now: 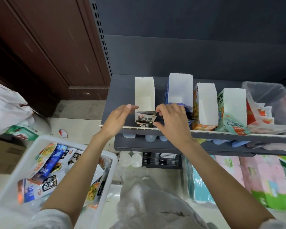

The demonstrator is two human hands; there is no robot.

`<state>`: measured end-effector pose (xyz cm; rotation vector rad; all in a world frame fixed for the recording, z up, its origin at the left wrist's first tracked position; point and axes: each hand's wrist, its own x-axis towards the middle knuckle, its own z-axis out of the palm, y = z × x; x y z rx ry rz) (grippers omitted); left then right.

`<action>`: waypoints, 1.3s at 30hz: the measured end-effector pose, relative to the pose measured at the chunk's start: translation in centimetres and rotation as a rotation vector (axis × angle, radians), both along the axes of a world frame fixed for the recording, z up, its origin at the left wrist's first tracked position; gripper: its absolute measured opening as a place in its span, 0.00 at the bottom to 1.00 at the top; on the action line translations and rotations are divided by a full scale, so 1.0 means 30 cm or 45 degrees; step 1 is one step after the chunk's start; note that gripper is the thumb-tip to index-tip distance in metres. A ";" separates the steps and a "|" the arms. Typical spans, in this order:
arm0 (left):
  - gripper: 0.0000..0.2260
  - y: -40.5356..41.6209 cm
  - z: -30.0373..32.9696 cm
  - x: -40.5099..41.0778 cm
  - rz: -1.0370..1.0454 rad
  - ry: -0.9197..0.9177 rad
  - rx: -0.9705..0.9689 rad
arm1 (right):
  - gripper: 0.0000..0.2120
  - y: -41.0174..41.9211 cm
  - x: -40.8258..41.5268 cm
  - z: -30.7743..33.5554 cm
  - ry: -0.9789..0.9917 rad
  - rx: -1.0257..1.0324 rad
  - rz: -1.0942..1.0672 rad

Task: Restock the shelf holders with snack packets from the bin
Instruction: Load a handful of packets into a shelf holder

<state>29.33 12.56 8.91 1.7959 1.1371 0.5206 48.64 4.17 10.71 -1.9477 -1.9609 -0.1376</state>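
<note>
Closest to the camera, bottom left, there's a white plastic bin (20,169) sitting on the floor, stuffed with a jumble of blue, orange and black-and-white snack packets (51,161) lying every which way. Both bare forearms reach up from there to the front edge of the dark grey metal shelf (120,95). The left hand (117,119) is mostly open, fingers loosely together and stretched forward, fingertips right at the left side of a small black-and-white snack packet (144,119), though I can't tell if they actually touch it. The right hand (172,119) is curled around the packet's right side, thumb and index pinching its top right corner, the other fingers bent down near the shelf's front lip. The packet stands upright in the front end of the leftmost white cardboard holder (144,93), right at the shelf's front edge, and the rest of that holder behind it looks bare. To the right along the shelf sit three more white-lined holders: a blue-sided one (180,90), an orange-sided one (205,104) and a green-sided one (233,106). At the shelf's far right end is a clear plastic tub (267,95) with red-and-white packets.
</note>
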 end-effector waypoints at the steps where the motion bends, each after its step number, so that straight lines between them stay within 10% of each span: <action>1: 0.16 -0.017 0.003 -0.006 0.086 -0.019 0.073 | 0.17 -0.008 0.000 0.004 0.001 0.048 0.015; 9: 0.09 -0.378 0.069 -0.164 0.951 -0.286 0.443 | 0.05 -0.164 -0.122 0.025 0.387 0.232 0.451; 17: 0.07 -0.695 -0.139 -0.597 0.787 0.695 0.073 | 0.11 -0.271 -0.386 -0.160 0.201 -0.639 0.771; 24: 0.15 -0.654 -0.262 -0.889 0.994 0.728 0.019 | 0.17 -0.201 -0.670 -0.278 0.256 -0.746 0.836; 39: 0.33 -0.306 -0.447 -1.117 -0.286 1.241 0.326 | 0.38 -0.135 -1.021 -0.541 -0.327 -0.886 0.461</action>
